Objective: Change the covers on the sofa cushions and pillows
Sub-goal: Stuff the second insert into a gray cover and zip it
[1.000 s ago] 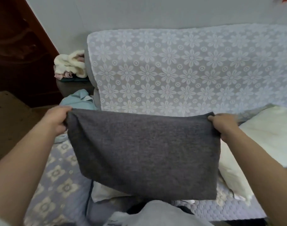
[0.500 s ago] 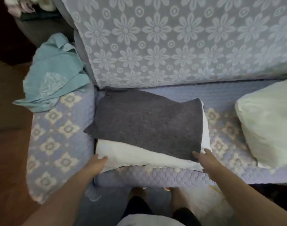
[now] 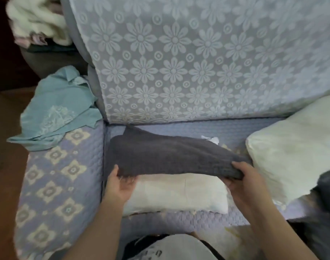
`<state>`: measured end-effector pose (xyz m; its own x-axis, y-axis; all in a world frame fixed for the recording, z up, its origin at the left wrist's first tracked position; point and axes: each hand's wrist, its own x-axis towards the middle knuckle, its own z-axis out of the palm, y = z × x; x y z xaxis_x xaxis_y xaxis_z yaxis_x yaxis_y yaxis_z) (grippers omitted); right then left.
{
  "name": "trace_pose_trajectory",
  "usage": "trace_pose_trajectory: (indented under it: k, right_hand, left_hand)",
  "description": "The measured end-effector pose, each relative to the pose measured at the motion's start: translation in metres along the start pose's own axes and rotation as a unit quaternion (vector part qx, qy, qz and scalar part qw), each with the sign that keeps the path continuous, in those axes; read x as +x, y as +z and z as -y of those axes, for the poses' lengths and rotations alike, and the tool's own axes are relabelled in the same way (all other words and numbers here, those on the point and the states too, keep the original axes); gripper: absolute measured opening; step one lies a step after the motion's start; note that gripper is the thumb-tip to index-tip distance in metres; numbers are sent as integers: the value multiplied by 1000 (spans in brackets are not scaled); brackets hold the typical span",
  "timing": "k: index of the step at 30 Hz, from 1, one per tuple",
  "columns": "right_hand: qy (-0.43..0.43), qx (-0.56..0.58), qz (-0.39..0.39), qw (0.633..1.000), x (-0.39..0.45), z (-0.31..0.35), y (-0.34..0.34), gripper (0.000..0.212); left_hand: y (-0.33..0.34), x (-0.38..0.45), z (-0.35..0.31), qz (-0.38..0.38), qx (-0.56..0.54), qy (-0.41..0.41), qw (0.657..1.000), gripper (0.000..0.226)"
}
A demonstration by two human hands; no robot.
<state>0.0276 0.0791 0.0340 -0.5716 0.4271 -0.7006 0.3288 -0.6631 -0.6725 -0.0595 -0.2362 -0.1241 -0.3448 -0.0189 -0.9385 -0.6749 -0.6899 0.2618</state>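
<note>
A dark grey knitted cover (image 3: 168, 156) lies over a bare white pillow (image 3: 177, 196) on the sofa seat. My left hand (image 3: 121, 184) grips the cover's near left edge, thumb on top and fingers under it. At the near right corner, my right hand (image 3: 243, 179) pinches the cover, lifting its edge off the pillow. A second bare cream pillow (image 3: 295, 145) rests on the seat to the right.
The sofa back wears a white lace flower cover (image 3: 198, 62). The left armrest (image 3: 55, 184) has a lilac quilted cover, with a crumpled teal cloth (image 3: 57, 109) on it. A fluffy white blanket (image 3: 36, 21) lies at top left. Dark fabric (image 3: 327, 186) shows at the right edge.
The grey cover, held up spread a second ago, was laid on the white pillow. Both hands have since taken its near edge and lifted it.
</note>
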Motion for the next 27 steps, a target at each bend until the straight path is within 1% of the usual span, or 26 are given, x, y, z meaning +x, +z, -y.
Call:
trace_pose_trajectory:
  k: [2,5,6,7,8,9,10,11,12,13,14,15,16,17,18,19,20,21,22,23,24,25,27]
  right_hand:
    - [-48,12,2,999,-17,38,7,19]
    - [-75,20,-24,997,-18,75,-2,15]
    - [-77,28,-45,996,-15,83,-8,14]
    - [-79,37,-61,994,-12,91,-13,14]
    - [-79,66,-75,992,-9,98,-18,14]
    - [-80,107,-84,988,-6,105,-22,13]
    - [-81,146,-89,982,-2,111,-29,10]
    - [-86,184,-85,975,0,116,-37,7]
    - [-95,212,-79,969,2,120,-44,9]
    - [-101,221,-69,968,4,122,-49,16]
    - [-102,201,-66,972,5,122,-53,24]
    - [-98,153,-64,981,-2,121,-52,29]
    - [-99,70,-59,991,-11,117,-45,27]
    - [-98,-20,-37,994,-20,110,-33,19]
    - [-98,-94,9,991,-37,103,-22,11]
    - [-86,-148,75,982,-53,93,-7,7]
    - [-69,-185,141,970,-71,85,8,7]
    - [-53,-208,198,956,-88,77,21,8]
    - [-51,-228,235,944,-100,71,28,8]
    - [-63,-243,250,935,-109,64,33,6]
    - [-86,-254,244,932,-114,58,35,2]
    - [-113,-259,226,932,-118,54,34,5]
    - [-139,-250,195,938,-120,49,29,15]
  left_hand:
    - [12,-5,-32,5,-10,17,1000,14]
    - [25,-11,-70,-30,0,70,997,26]
    - [33,-23,-77,-46,-2,95,994,25]
    - [42,-40,-81,-59,0,142,988,26]
    - [52,-56,-82,-62,6,191,980,36]
    - [60,-78,-83,-39,22,233,971,38]
    - [68,-106,-82,11,28,254,967,29]
    - [74,-139,-79,81,32,244,966,21]
    - [77,-168,-73,159,44,222,961,20]
    - [77,-195,-66,231,62,205,949,23]
    - [77,-217,-57,280,98,203,933,29]
    - [81,-238,-45,305,153,222,913,34]
    - [85,-252,-33,301,230,255,890,33]
    - [91,-259,-23,284,315,290,858,28]
    - [99,-268,-8,270,394,324,816,22]
    - [107,-273,3,261,453,339,782,18]
    - [115,-279,14,252,491,341,761,17]
    - [121,-285,23,243,513,338,751,17]
    - [127,-292,33,239,528,337,742,18]
    - [131,-297,39,232,542,341,732,18]
    - [132,-300,44,227,557,348,719,20]
    - [134,-303,49,223,569,360,705,21]
    - [132,-304,52,222,590,383,675,21]
